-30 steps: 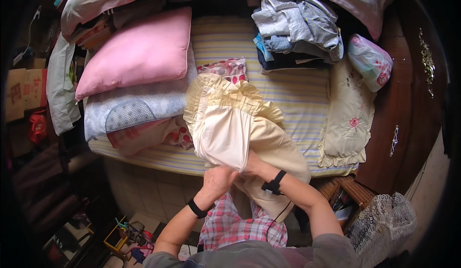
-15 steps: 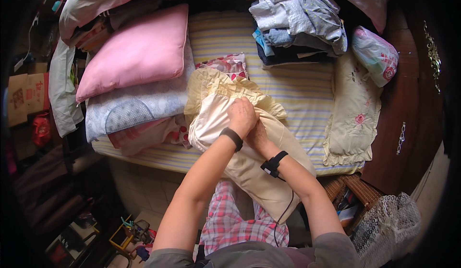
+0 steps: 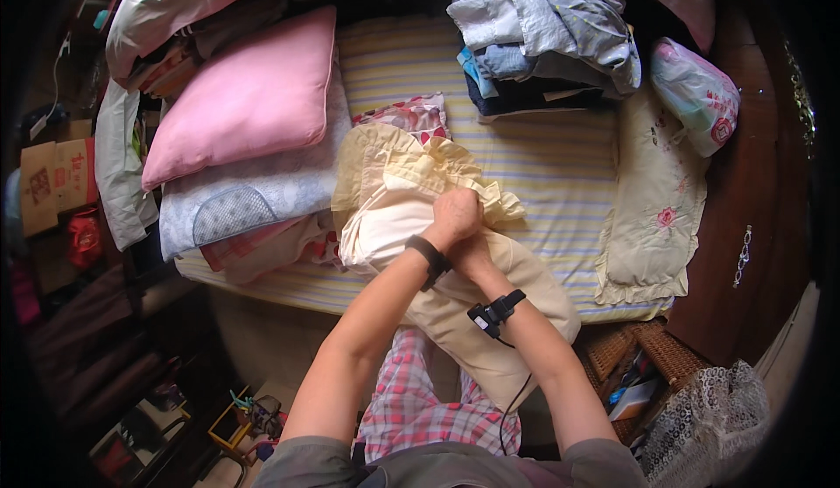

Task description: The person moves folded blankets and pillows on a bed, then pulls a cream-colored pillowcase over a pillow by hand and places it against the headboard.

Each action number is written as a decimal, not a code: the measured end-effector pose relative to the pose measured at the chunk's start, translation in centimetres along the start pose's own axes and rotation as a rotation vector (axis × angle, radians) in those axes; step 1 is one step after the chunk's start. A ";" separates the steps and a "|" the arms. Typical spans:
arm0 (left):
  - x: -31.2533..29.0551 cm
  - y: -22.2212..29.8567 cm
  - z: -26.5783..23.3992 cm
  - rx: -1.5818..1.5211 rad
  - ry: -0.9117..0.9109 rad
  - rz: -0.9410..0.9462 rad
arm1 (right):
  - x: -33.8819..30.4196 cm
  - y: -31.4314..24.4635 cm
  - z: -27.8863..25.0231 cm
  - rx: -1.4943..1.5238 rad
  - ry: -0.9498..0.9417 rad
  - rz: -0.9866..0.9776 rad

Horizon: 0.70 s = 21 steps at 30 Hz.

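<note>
A cream pillowcase with a ruffled edge (image 3: pixel 525 282) lies bunched and slanting over the bed's near edge, its lower end hanging by my knees. White cloth (image 3: pixel 385 226) shows in its folds on the left. My left hand (image 3: pixel 457 215) is closed in a fist on the fabric just below the ruffle. Close beneath it, my right hand (image 3: pixel 473 254) grips the same pillowcase, its fingers partly hidden by the left hand and the folds. The two hands touch or nearly touch. Each wrist wears a black band.
A pink pillow (image 3: pixel 249 94) rests on folded bedding (image 3: pixel 289 177) at left. Folded clothes (image 3: pixel 547 38) are stacked at the back. An embroidered cream pillowcase (image 3: pixel 652 226) and a filled plastic bag (image 3: pixel 696 94) lie right. A wicker stand (image 3: pixel 669 348) stands near the striped mattress (image 3: pixel 560 173).
My left hand has moved slightly right and turned into a tighter fist over my right hand. The view has shifted a little; the pillowcase stays in about the same place.
</note>
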State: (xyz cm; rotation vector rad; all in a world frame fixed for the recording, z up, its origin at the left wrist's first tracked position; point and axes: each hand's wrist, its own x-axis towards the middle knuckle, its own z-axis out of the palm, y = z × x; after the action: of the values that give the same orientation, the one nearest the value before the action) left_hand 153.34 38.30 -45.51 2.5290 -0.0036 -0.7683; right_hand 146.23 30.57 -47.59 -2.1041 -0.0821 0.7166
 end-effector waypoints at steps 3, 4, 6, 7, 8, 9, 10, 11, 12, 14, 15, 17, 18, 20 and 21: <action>-1.8 0.1 -0.4 -0.046 0.022 0.039 | -1.4 -1.1 -0.5 -0.183 0.070 -0.229; -2.1 0.0 -0.6 -0.086 0.044 0.068 | -1.5 -1.2 -0.8 -0.176 0.066 -0.233; -2.5 0.9 -1.3 -0.086 0.058 0.110 | -2.0 -0.5 -1.9 -0.121 -0.014 -0.307; -2.9 1.2 -1.7 -0.080 0.058 0.138 | -2.3 0.3 -1.5 -0.149 0.047 -0.379; -3.3 1.3 -2.2 -0.073 0.060 0.163 | -2.5 -0.2 -1.6 -0.147 0.044 -0.379; -3.7 1.3 -2.4 -0.074 0.059 0.160 | -2.7 -1.1 -1.6 -0.136 -0.034 -0.192; -4.1 1.3 -2.6 -0.080 0.062 0.176 | -2.9 -1.5 -1.6 -0.124 -0.112 -0.005; -4.4 1.5 -3.0 -0.084 0.072 0.195 | -3.0 -1.1 -1.1 -0.126 -0.110 -0.010; -4.5 1.6 -2.8 -0.086 0.074 0.198 | -3.1 0.3 0.3 -0.093 0.012 -0.040; -4.9 1.6 -2.4 0.015 0.061 0.161 | -2.7 1.8 1.8 -0.062 0.134 -0.072; -5.0 2.1 -2.4 0.123 -0.043 0.096 | -2.4 2.3 2.2 0.119 0.164 -0.102; -4.8 1.9 -2.7 0.208 -0.112 0.048 | -2.1 2.6 2.2 0.302 0.191 -0.135; -4.8 1.7 -2.7 0.293 -0.183 -0.002 | -2.1 2.0 1.2 0.380 0.053 -0.040; -4.6 0.9 -2.6 0.283 -0.157 -0.001 | -2.3 0.8 0.1 0.458 -0.084 0.051; -4.6 0.5 -2.5 0.274 -0.132 0.000 | -2.3 0.2 0.0 0.338 -0.126 0.035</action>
State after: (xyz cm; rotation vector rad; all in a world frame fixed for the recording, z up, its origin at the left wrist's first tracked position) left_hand 150.89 39.69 -41.08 2.7273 -0.1641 -0.9932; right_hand 144.28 29.72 -46.68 -1.7424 0.0070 0.8221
